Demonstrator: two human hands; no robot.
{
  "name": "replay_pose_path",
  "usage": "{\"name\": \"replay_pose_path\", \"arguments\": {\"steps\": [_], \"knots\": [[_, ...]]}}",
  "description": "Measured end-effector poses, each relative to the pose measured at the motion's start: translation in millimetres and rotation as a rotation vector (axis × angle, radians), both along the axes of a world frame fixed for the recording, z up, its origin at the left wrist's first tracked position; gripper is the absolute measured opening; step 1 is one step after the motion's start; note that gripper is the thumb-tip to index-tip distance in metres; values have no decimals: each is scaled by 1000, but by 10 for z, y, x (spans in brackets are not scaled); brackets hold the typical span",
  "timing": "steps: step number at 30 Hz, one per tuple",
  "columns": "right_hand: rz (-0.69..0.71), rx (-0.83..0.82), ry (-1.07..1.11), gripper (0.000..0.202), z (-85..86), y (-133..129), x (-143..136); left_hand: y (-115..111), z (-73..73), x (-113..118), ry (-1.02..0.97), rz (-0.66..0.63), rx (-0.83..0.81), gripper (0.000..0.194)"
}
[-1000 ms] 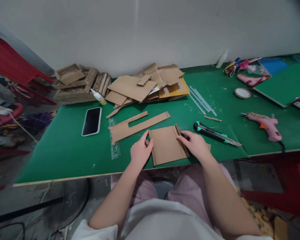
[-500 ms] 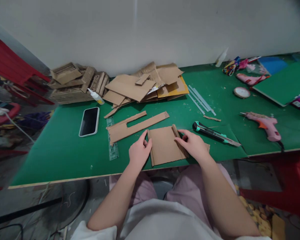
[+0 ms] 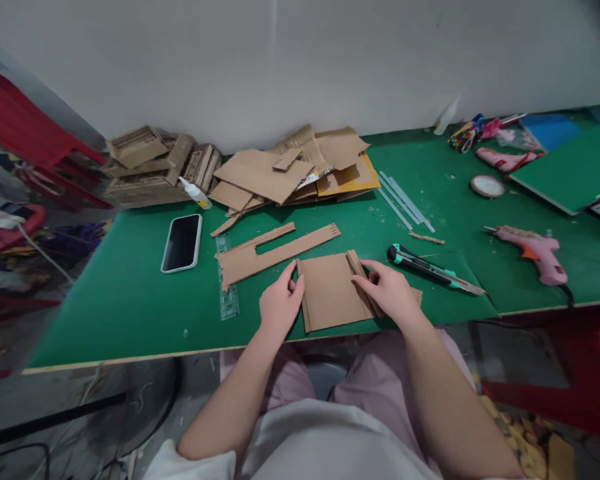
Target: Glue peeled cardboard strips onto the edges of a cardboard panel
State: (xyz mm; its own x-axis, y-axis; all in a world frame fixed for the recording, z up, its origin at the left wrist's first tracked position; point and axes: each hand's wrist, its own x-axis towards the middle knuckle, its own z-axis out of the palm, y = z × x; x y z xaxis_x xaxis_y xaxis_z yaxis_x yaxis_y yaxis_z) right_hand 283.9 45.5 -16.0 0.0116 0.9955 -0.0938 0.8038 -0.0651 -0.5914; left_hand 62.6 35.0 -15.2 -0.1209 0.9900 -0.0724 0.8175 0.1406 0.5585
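- The cardboard panel [image 3: 331, 291] is laid flat at the near edge of the green table [image 3: 130, 300], with its side flaps folded up.
- The left flap is pinched by the left hand [image 3: 280, 303], and the right flap is gripped by the right hand [image 3: 391, 291], fingers curled over it.
- Both wrists are kept low, forearms angled inward.
- The flaps could get creased or torn if squeezed unevenly, tbh.
- A utility knife [image 3: 433, 269] is left just beside the right hand, so a bumped blade is a risk; the glue gun [image 3: 533, 250] is well apart.
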Motion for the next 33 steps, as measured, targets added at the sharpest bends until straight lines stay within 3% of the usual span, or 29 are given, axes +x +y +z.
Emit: {"name": "replay_pose_path", "arguments": {"steps": [18,27,33], "knots": [[5,20,47,45,-46,-4,-20,-5,-4,2,-6,19,-18,39],[20,-5,9,48,-36,-10,-18,-27,13,-25,-170,31,24,42],[-6,14,18,49,-53,-9,-15,-41,19,-23,-108,-5,6,41]]}}
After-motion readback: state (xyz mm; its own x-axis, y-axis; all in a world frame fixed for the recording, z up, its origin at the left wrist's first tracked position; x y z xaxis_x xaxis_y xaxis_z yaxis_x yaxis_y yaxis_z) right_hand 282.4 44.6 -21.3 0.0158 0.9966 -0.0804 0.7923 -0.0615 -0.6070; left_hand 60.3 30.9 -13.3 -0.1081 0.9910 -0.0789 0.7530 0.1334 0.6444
